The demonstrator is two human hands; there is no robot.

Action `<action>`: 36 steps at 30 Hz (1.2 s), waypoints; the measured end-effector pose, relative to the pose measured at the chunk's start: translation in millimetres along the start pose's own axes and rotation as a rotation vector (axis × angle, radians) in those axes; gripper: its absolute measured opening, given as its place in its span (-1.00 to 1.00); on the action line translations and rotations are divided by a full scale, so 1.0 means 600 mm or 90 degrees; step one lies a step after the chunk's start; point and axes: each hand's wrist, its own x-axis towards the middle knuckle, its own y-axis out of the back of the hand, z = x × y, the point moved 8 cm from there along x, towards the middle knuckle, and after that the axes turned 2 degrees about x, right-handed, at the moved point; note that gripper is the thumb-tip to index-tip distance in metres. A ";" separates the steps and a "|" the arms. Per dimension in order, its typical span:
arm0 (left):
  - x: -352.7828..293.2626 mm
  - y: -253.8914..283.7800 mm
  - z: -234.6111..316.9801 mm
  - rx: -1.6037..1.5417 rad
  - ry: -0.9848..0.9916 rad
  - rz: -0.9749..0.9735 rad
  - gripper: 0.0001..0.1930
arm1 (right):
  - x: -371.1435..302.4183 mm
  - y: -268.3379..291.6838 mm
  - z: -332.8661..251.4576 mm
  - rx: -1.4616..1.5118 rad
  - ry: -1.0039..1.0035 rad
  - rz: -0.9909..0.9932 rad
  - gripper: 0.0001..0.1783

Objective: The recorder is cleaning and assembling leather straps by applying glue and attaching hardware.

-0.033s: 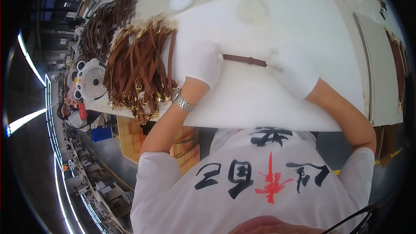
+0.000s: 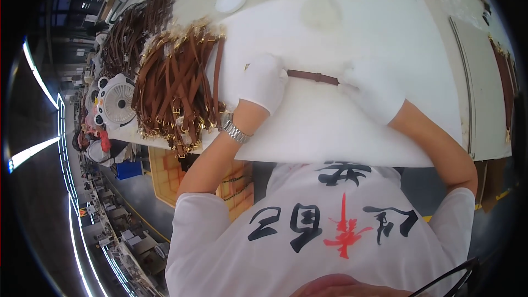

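A short run of brown leather strap (image 2: 312, 76) with a narrow keeper loop on it stretches between my hands, just over the white work surface (image 2: 330, 126). My left hand (image 2: 263, 80), in a white glove, is closed around the strap's left part. A small gold piece (image 2: 247, 66) peeks out at the outer side of that glove; it looks like part of a buckle. My right hand (image 2: 374, 88), also white-gloved, pinches the strap's right part. What lies inside each glove is hidden.
Left of my left hand lies a big pile of brown straps (image 2: 179, 77) with gold buckles, beside a white fan (image 2: 119, 100). Darker straps (image 2: 135, 38) lie behind it. A white oval dish (image 2: 231, 0) stands at the back; more straps (image 2: 501, 80) hang at the far right.
My left hand has shifted slightly to the right and turned a little, and the gold piece now shows beside its glove. My right hand stays in place.
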 end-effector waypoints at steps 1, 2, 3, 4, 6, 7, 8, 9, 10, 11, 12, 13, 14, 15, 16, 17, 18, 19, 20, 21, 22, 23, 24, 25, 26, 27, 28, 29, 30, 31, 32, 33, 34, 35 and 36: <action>-0.001 0.002 -0.007 0.002 0.000 0.002 -0.90 | 0.002 0.002 0.000 -0.004 0.005 0.002 -0.87; -0.003 -0.003 -0.029 -0.014 0.031 -0.009 -0.90 | 0.001 0.006 0.000 -0.006 0.002 0.003 -0.87; -0.004 -0.004 -0.049 -0.030 0.062 -0.020 -0.89 | 0.001 0.008 -0.002 -0.013 -0.012 -0.012 -0.88; -0.004 0.010 -0.058 -0.027 0.061 -0.019 -0.89 | 0.003 0.008 -0.002 -0.016 -0.020 -0.026 -0.89; -0.003 0.030 -0.070 0.080 0.055 -0.017 -0.87 | -0.003 0.002 0.005 -0.010 -0.023 -0.019 -0.88; 0.001 0.031 -0.067 0.124 0.066 -0.021 -0.88 | -0.003 -0.002 0.005 -0.001 -0.017 -0.016 -0.88; 0.002 0.030 -0.056 0.124 0.067 -0.023 -0.88 | -0.002 -0.002 0.004 0.001 -0.018 -0.016 -0.88; 0.004 0.020 -0.049 0.092 0.110 -0.061 -0.88 | 0.000 0.002 -0.003 -0.009 0.002 0.001 -0.88; 0.007 0.011 -0.041 0.061 0.154 -0.096 -0.88 | 0.003 0.008 -0.009 -0.021 0.024 0.019 -0.87; 0.007 0.001 -0.022 0.061 0.156 -0.094 -0.88 | 0.004 0.008 -0.010 -0.022 0.027 0.018 -0.87; 0.009 -0.003 0.019 0.039 0.062 -0.050 -0.88 | 0.003 0.009 -0.009 -0.026 0.025 0.019 -0.86; 0.011 0.000 0.049 0.017 -0.036 -0.006 -0.87 | 0.003 0.010 -0.007 -0.032 0.020 0.022 -0.85; 0.011 0.000 0.047 0.017 -0.036 -0.004 -0.87 | 0.003 0.010 -0.006 -0.034 0.021 0.022 -0.85; 0.011 -0.003 0.038 -0.050 -0.020 -0.011 -0.86 | 0.002 0.010 -0.005 -0.054 0.024 0.020 -0.85; 0.008 -0.003 0.027 -0.114 -0.003 -0.020 -0.85 | 0.002 0.009 -0.006 -0.072 0.028 0.018 -0.84; 0.006 0.001 0.009 -0.117 -0.008 -0.022 -0.85 | 0.000 0.008 -0.005 -0.074 0.023 0.018 -0.84; 0.005 0.009 -0.027 -0.050 0.042 -0.019 -0.84 | 0.000 0.005 -0.001 -0.055 0.007 0.009 -0.84; 0.006 0.017 -0.048 0.017 0.092 -0.016 -0.84 | 0.000 0.001 0.002 -0.036 -0.008 -0.001 -0.84; 0.007 0.015 -0.045 0.014 0.090 -0.018 -0.84 | -0.001 0.001 0.004 -0.037 -0.011 0.000 -0.84; 0.009 0.010 -0.041 0.048 0.101 -0.031 -0.83 | -0.001 0.003 0.003 -0.037 -0.002 0.008 -0.84; 0.010 0.009 -0.037 0.085 0.117 -0.040 -0.83 | 0.004 0.006 0.000 -0.037 0.013 0.017 -0.84; 0.008 0.006 -0.020 0.048 0.088 -0.014 -0.84 | 0.009 0.007 -0.006 -0.037 0.024 0.016 -0.84; 0.008 -0.003 0.004 0.011 0.059 0.012 -0.86 | 0.011 0.007 -0.011 -0.058 0.019 0.006 -0.84; 0.014 -0.020 0.042 -0.028 0.035 0.020 -0.88 | 0.010 0.007 -0.010 -0.086 0.009 -0.004 -0.83; 0.016 -0.021 0.078 -0.059 0.018 0.032 -0.90 | 0.014 0.009 -0.016 -0.087 0.025 -0.005 -0.83; 0.018 -0.018 0.096 -0.053 0.028 0.044 -0.90 | 0.014 0.013 -0.017 -0.063 0.013 0.003 -0.83; 0.021 -0.030 0.122 -0.069 -0.012 0.012 -0.92 | 0.011 0.014 -0.013 -0.042 -0.004 0.008 -0.82; 0.022 -0.037 0.137 -0.085 -0.052 -0.021 -0.93 | 0.008 0.011 -0.013 -0.045 0.007 0.004 -0.82; 0.020 -0.035 0.126 -0.083 -0.044 -0.012 -0.93 | 0.005 0.003 -0.004 -0.070 -0.009 -0.012 -0.83; 0.015 -0.031 0.101 -0.121 -0.007 0.002 -0.93 | 0.003 0.001 0.001 -0.093 -0.029 -0.025 -0.82; 0.011 -0.027 0.071 -0.159 0.029 0.015 -0.93 | 0.005 0.002 -0.002 -0.096 -0.024 -0.025 -0.82; 0.009 -0.015 0.040 -0.094 0.041 0.035 -0.93 | 0.007 0.005 -0.007 -0.084 -0.013 -0.019 -0.83; 0.009 -0.007 0.007 -0.034 0.043 0.051 -0.93 | 0.005 0.009 -0.008 -0.076 -0.012 -0.013 -0.82; 0.003 -0.015 -0.048 -0.073 0.140 0.023 -0.92 | 0.006 0.011 -0.009 -0.079 -0.014 -0.011 -0.82; -0.006 -0.021 -0.094 -0.113 0.236 -0.006 -0.92 | 0.007 0.010 -0.010 -0.087 -0.013 -0.027 -0.82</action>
